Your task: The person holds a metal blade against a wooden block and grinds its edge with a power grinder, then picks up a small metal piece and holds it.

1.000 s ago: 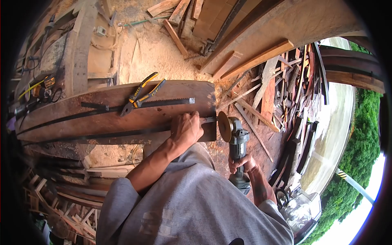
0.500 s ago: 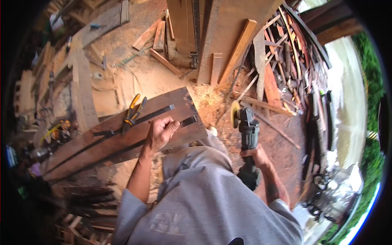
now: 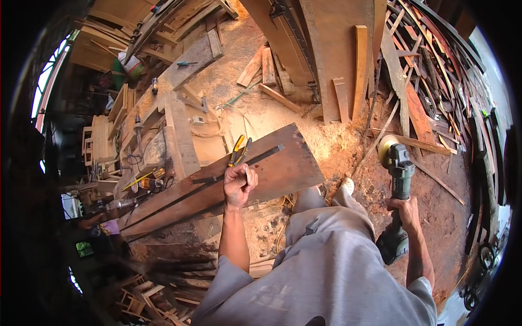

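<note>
A person's left hand (image 3: pixel 239 185) is closed in a fist around a thin dark metal strip above a long, weathered plank (image 3: pixel 283 174), where a toothed saw blade (image 3: pixel 239 163) and yellow-handled pliers (image 3: pixel 238 150) lie. The right hand (image 3: pixel 405 213) clamps the body of an angle grinder (image 3: pixel 399 179), its round disc held off over the sawdust-strewn floor, well apart from the plank. Grinding appears paused; the next pass likely calls for resettling the strip flat and bringing the disc squarely to its edge.

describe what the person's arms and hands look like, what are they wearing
Both hands are bare, with no gloves, rings or watch showing. The left hand and right hand come out of short grey sleeves that end around the elbow, part of a loose grey shirt with a faint pale print on the front. The right forearm carries dark marks, maybe a tattoo; too blurred to tell.
</note>
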Tool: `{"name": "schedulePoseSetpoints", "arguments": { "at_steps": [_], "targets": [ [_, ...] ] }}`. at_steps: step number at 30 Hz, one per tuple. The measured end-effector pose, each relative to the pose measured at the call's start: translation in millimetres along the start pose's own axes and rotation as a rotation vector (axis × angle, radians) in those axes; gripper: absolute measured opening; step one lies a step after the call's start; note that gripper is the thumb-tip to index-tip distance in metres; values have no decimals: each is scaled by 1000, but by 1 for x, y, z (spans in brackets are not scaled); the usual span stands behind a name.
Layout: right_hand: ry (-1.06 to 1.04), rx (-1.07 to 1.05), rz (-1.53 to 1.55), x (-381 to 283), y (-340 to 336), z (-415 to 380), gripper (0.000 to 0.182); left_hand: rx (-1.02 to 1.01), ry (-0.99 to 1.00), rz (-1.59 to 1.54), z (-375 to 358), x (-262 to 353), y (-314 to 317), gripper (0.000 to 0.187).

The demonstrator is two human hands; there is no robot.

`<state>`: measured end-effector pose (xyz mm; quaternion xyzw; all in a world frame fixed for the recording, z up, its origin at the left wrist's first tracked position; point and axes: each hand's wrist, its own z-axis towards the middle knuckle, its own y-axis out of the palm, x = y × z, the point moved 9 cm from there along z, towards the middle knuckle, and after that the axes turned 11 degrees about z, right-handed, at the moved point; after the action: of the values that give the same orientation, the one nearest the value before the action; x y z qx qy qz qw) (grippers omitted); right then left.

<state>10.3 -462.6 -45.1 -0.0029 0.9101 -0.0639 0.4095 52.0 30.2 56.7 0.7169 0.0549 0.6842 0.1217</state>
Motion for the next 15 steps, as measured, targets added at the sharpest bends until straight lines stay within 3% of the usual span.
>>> {"name": "schedulePoseSetpoints", "arguments": {
  "at_steps": [4,6,8,10,12,15],
  "targets": [
    [-49,115,39,-29,8,-13,20,-32,5,-23,13,-3,5,41],
    [-124,145,-21,-36,5,-14,19,94,-293,349,17,-28,15,39],
    [-209,214,-98,-47,17,-30,21,-51,-296,659,18,-68,27,40],
    [-129,166,-118,-52,41,-46,25,-97,-271,915,14,-73,40,35],
    [-156,113,-140,-43,60,-50,27,-43,-251,993,11,-74,45,31],
    [-10,52,-315,-48,95,-75,30,55,-260,1098,4,-85,35,26]
  ]
}}
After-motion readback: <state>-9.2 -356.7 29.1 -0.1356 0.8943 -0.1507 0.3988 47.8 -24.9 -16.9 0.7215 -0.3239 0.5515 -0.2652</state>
